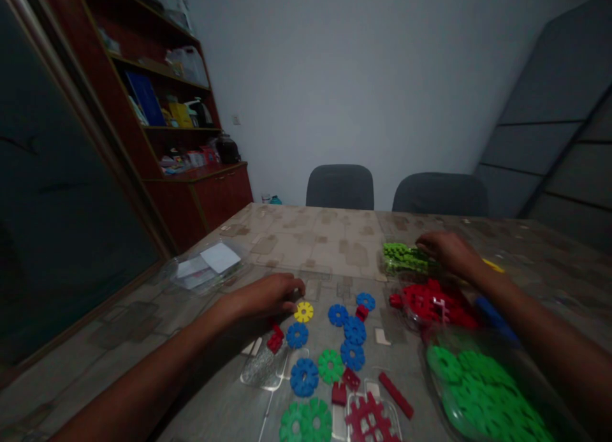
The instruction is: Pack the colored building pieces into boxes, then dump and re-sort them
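Yellow notched disc point(303, 312), far lime pieces point(401, 257)
Your half-open left hand point(275, 294) adjoins it; your right hand point(447, 250) nears those, grip unclear.

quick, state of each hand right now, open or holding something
Left hand: open, fingers loosely curled beside the yellow disc.
Right hand: fingers at the lime-green pieces; whether it holds any cannot be told.

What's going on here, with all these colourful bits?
Someone is busy at a patterned table. Their left hand is right by a yellow notched disc, though contact is unclear. Their right hand is at the light-green pieces in a clear container; whether it grips any can't be seen. Blue discs, green discs and red pieces lie nearer the person.
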`<state>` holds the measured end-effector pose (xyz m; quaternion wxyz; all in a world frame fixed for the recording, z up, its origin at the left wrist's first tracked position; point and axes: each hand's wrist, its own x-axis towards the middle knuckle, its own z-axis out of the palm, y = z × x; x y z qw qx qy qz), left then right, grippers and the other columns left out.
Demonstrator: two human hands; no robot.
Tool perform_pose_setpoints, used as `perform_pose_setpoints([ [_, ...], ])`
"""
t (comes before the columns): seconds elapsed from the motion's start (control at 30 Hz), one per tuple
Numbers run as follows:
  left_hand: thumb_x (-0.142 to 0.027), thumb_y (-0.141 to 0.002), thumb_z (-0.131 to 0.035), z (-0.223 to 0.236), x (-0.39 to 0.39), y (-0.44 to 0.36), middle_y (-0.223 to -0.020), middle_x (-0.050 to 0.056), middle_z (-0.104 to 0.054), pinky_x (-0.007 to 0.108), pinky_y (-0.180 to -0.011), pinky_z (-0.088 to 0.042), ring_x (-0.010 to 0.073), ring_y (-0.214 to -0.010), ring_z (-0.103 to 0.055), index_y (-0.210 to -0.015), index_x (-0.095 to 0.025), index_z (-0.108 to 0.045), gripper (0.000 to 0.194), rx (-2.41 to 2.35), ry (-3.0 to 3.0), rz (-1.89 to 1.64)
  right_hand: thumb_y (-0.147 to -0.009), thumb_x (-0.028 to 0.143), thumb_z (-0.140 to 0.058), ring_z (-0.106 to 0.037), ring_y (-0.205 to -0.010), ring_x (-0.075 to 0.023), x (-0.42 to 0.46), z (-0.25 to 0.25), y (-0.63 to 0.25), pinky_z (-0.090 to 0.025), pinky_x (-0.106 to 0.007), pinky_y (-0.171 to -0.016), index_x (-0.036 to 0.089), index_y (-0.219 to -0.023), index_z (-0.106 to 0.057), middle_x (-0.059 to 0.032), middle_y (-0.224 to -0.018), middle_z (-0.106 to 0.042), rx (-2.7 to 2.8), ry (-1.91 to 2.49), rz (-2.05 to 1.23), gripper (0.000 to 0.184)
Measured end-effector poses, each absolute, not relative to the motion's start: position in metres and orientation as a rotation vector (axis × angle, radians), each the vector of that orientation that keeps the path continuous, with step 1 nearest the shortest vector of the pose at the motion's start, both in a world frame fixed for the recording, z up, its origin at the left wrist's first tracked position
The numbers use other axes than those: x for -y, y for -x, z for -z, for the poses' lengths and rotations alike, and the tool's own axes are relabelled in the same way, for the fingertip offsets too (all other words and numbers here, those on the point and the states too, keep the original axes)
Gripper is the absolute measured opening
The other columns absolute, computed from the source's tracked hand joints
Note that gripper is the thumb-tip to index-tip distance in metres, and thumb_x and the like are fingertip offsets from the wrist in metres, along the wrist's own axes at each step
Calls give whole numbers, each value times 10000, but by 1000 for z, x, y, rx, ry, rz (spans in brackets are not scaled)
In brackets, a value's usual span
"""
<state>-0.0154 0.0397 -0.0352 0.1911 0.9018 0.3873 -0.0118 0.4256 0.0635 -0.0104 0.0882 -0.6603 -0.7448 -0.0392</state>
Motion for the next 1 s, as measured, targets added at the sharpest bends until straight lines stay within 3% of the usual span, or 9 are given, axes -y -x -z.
perform_pose_setpoints([
  [0.2, -174, -844, -679, 34, -39, 15, -1049, 55, -652, 289, -818, -471, 223, -939, -619, -1108, -207, -628, 271, -1097, -2536, 33, -839, 347, -603, -658, -690, -191, -68, 12, -419, -434, -272, -635, 203, -767, -703, -44, -750, -741, 2326, 1852, -32, 190],
  [0.37, -182, -849, -679, 34, -39, 16, -1048, 50, -654, 288, -829, -469, 218, -943, -616, -1116, -214, -625, 274, -1087, -2538, 36, -915, 449, -486, -662, -702, -198, -68, 16, -426, -430, -274, -619, 196, -778, -698, -54, -765, -744, 2314, 1834, -76, 357],
  [0.5, -172, -849, -661, 35, -39, 15, -1031, 60, -662, 296, -792, -475, 225, -907, -624, -1158, -204, -622, 313, -1102, -2530, 37, -907, 431, -589, -659, -691, -175, -71, 18, -431, -461, -263, -624, 186, -781, -683, -23, -736, -717, 2366, 1875, -111, 290],
  [0.7, -171, -837, -673, 36, -40, 16, -1071, 69, -655, 304, -834, -466, 230, -948, -620, -1141, -197, -629, 308, -1094, -2540, 26, -971, 396, -599, -656, -797, -153, -78, 21, -436, -558, -338, -741, 169, -975, -669, -19, -952, -689, 2411, 1991, -11, 238],
  [1.0, -183, -855, -646, 33, -38, 15, -1025, 55, -644, 282, -787, -458, 209, -899, -610, -1127, -207, -619, 275, -1088, -2546, 27, -980, 343, -590, -651, -995, -202, -83, 25, -417, -540, -412, -878, 184, -1157, -646, -69, -1151, -668, 2463, 1801, 162, 244],
])
